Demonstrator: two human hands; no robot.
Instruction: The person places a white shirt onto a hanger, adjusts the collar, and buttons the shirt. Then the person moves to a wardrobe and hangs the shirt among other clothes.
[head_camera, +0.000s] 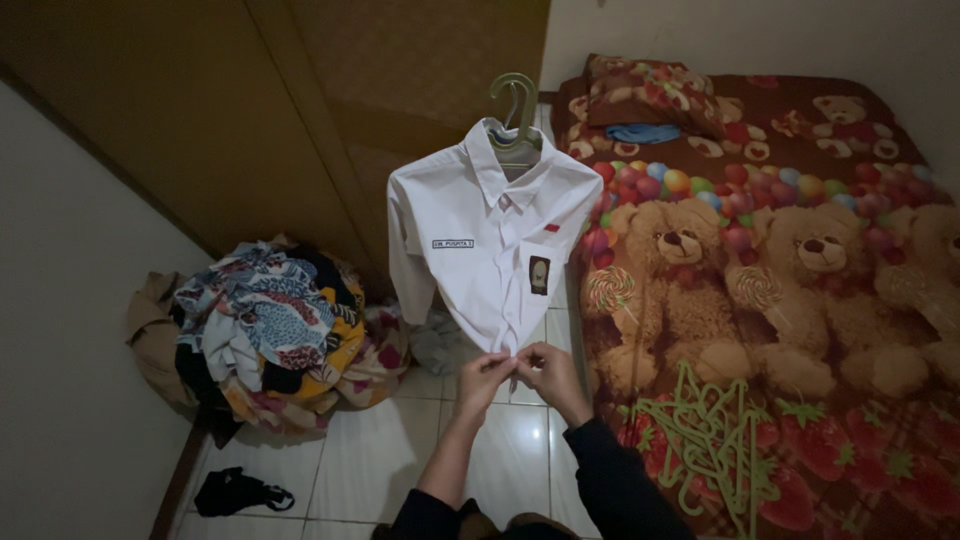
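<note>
Dim light flattens most detail. At 9 o'clock a heap of crumpled laundry sits on the floor against the pale wall, mixed prints in blue, yellow and dark cloth; individual garments cannot be separated. Below it, at 7 o'clock, a small dark cloth item lies on the glossy white floor tiles; its kind cannot be made out.

At centre a white short-sleeved shirt hangs on a pale green plastic hanger, whose hook catches on the brown wooden door at 12 o'clock. The fabric looks smooth and stiff-collared, with a small badge on the chest pocket. The hanger's shoulders are hidden inside the shirt.

At 6 o'clock the left hand pinches the shirt's bottom hem, fingers curled closed on the cloth. The right hand, just beside it and nearly touching, also grips the hem at the front placket. The fingertips are hidden in the fabric, and both forearms are cut off by the lower edge; the right wears a dark sleeve.

From 1 to 5 o'clock lies a bed with a soft bedspread printed with teddy bears, balloons and strawberries. A loose pile of green hangers rests on it at 5 o'clock, tangled and hard to count. A patterned pillow lies at 1 o'clock, a blue cloth beside it.
</note>
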